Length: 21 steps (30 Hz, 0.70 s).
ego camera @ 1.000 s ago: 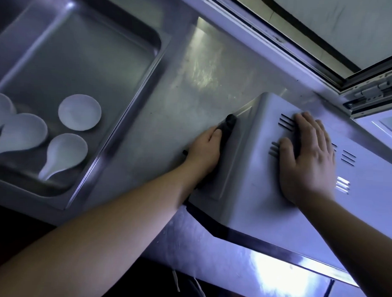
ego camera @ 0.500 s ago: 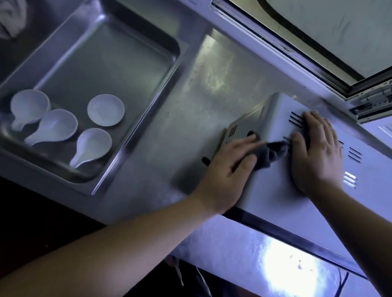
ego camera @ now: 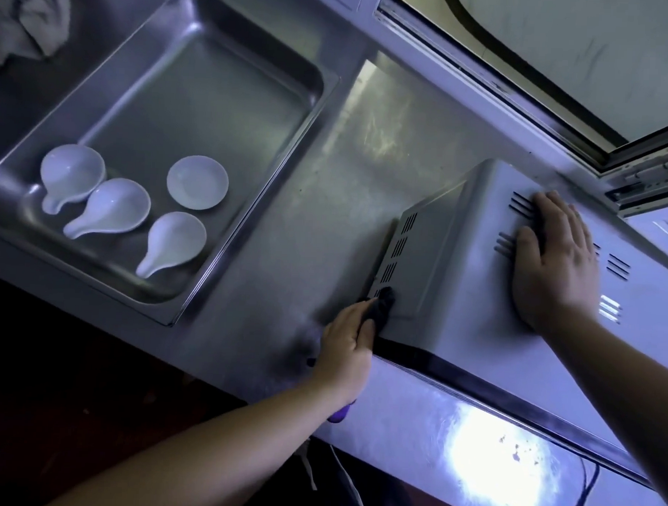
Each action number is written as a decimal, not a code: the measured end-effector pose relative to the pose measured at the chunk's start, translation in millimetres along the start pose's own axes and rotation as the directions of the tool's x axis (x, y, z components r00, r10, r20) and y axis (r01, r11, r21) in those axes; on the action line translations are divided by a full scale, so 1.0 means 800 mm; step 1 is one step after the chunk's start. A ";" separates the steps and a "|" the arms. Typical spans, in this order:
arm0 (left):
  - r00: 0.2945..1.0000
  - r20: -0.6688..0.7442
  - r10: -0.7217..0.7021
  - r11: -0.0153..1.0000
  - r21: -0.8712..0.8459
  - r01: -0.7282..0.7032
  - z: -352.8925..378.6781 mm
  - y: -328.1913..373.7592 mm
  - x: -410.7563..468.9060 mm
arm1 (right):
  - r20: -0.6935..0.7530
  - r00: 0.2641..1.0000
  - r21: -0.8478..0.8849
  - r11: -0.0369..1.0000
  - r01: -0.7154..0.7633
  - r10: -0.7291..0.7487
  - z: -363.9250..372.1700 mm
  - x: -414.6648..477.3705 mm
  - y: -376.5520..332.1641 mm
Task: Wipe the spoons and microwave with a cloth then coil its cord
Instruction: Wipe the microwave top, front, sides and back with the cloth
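The left hand [ego camera: 346, 338] is gripping a dark crumpled cloth [ego camera: 383, 304] and pressing it against the vented side panel of the grey metal microwave [ego camera: 449, 279], near its lower front corner. The right hand [ego camera: 555, 260] is lying flat, fingers spread, on the microwave's top. The microwave is sitting at the right end of the stainless steel counter [ego camera: 326, 214]. Four white ceramic spoons [ego camera: 114, 207] are lying in the steel tray [ego camera: 217, 78] near the counter's left end.

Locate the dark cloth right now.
Head view: the cloth is bunched in the left hand, pressed against the microwave's left side panel near its lower front corner, just right of the bare counter.
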<state>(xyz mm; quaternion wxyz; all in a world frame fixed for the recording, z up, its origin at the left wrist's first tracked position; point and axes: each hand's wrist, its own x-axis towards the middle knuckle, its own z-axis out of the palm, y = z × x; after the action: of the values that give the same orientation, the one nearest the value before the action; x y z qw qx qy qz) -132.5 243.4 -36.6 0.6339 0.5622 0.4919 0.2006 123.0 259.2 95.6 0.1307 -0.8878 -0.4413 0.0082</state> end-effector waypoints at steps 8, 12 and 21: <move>0.847 0.008 -0.531 0.822 0.248 0.513 0.014 -0.007 0.066 | 0.020 1.000 -0.031 0.999 -0.022 0.023 -0.002 -0.002 -0.003; 0.780 0.055 -0.623 0.774 0.183 0.606 0.011 0.001 0.056 | 0.044 0.998 -0.039 0.998 -0.048 0.049 -0.007 -0.005 -0.010; 0.811 0.142 -0.568 0.804 -0.118 0.583 -0.007 0.082 -0.006 | 0.193 0.978 -0.165 0.985 -0.042 0.074 -0.021 -0.005 -0.023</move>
<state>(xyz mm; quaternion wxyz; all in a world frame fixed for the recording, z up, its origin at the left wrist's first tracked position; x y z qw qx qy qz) -119.5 261.2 25.3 0.7304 0.3444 0.5898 0.0082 108.7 263.0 116.1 0.0139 -0.9027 -0.4251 0.0652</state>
